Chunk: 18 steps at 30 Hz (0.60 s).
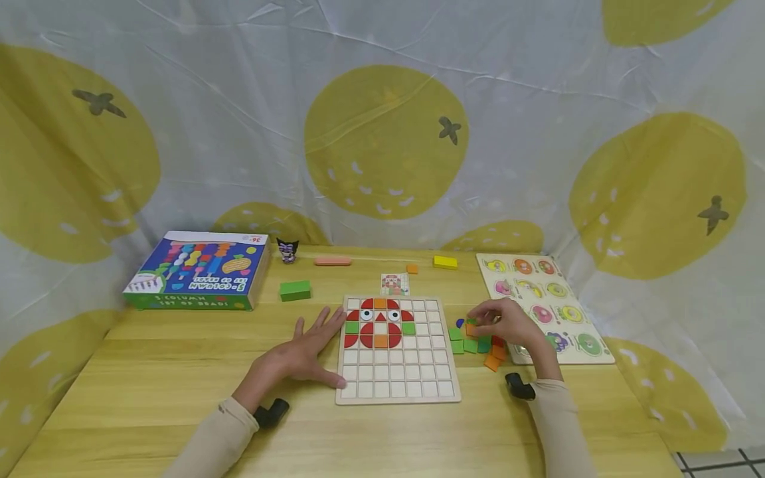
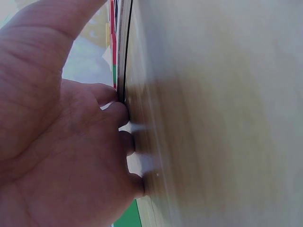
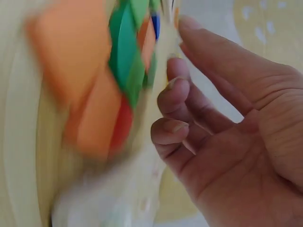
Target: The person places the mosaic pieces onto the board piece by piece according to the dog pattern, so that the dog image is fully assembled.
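My left hand (image 1: 299,355) lies spread at the left edge of a wooden grid board (image 1: 397,372), thumb and fingertips at its rim. In the left wrist view its fingertips (image 2: 124,142) rest on the tabletop beside the board. Red, orange, green and white-eyed tiles form a face in the board's upper left cells. My right hand (image 1: 508,325) is over a loose pile of tiles right of the board, fingers bent, fingertips close to an orange tile (image 1: 471,330). In the right wrist view, thumb and fingers (image 3: 173,97) stand apart beside green tiles (image 3: 122,42).
A small pattern card (image 1: 394,284) stands behind the board, with an orange tile (image 1: 412,269) by it. Farther back are a yellow block (image 1: 445,262), pink bar (image 1: 332,261) and small figurine (image 1: 287,251). A green block (image 1: 295,291) and bead-set box (image 1: 197,269) are left; a fruit puzzle (image 1: 538,299) is right.
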{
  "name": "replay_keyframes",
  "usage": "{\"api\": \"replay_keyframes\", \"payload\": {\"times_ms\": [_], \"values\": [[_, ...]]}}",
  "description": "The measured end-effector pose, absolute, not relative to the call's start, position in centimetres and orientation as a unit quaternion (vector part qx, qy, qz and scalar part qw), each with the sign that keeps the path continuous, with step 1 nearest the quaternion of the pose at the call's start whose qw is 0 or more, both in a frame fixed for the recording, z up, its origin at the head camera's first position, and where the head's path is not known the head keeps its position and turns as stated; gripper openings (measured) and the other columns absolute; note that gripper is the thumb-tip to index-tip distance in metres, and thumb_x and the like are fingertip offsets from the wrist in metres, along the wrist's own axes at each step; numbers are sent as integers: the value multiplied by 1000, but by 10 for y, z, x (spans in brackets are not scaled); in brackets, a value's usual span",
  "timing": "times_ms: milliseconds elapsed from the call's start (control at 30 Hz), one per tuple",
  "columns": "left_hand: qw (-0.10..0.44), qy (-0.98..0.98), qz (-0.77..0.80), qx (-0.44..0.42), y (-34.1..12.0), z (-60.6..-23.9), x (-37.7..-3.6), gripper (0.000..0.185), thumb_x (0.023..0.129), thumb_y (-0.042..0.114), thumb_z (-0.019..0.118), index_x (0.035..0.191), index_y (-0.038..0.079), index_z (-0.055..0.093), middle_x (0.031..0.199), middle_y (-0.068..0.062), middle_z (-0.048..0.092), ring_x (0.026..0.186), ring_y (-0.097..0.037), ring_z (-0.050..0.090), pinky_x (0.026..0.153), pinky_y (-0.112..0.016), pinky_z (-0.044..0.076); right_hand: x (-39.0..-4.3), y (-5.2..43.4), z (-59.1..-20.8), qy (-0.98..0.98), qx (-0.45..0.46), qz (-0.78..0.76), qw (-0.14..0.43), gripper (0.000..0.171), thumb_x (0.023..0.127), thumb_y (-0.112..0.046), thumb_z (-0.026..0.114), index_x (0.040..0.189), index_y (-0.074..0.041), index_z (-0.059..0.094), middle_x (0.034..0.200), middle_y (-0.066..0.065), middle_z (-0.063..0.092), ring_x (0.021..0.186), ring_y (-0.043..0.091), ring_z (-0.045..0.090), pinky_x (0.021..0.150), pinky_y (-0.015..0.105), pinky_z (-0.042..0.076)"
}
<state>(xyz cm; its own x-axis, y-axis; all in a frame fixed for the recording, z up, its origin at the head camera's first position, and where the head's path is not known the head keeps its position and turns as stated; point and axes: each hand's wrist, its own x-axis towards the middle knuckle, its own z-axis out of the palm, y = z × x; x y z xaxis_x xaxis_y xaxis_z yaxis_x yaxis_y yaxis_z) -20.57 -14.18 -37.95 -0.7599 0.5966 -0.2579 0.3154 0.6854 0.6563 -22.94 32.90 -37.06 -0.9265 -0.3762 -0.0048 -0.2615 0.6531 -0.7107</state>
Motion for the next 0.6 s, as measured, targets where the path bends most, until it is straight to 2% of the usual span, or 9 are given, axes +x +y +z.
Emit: {"api": "replay_keyframes", "payload": {"times_ms": [267, 433, 600], "values": [[233, 888, 304, 255, -140, -379, -207, 131, 82, 51, 93, 174, 10, 10, 182, -12, 1, 166, -40, -10, 126, -72, -14, -217, 367, -365, 912, -164, -361, 105, 21, 85, -5, 91, 101, 4, 81, 84, 4, 72, 71, 10, 56, 65, 23, 51], [228, 889, 302, 259, -141, -382, -208, 131, 82, 52, 93, 174, 10, 10, 183, -11, 1, 167, -39, -10, 126, -71, -14, -216, 368, -366, 910, -143, -367, 126, 12, 86, -5, 90, 93, 0, 82, 80, 1, 73, 69, 10, 56, 64, 22, 50], [230, 887, 304, 259, -141, -382, -207, 131, 82, 52, 93, 175, 11, 10, 183, -10, 1, 167, -39, -10, 126, -71, -14, -216, 361, -368, 912, -117, -362, 155, 12, 84, -9, 93, 88, -5, 82, 81, 0, 75, 70, 13, 57, 65, 23, 49]]}}
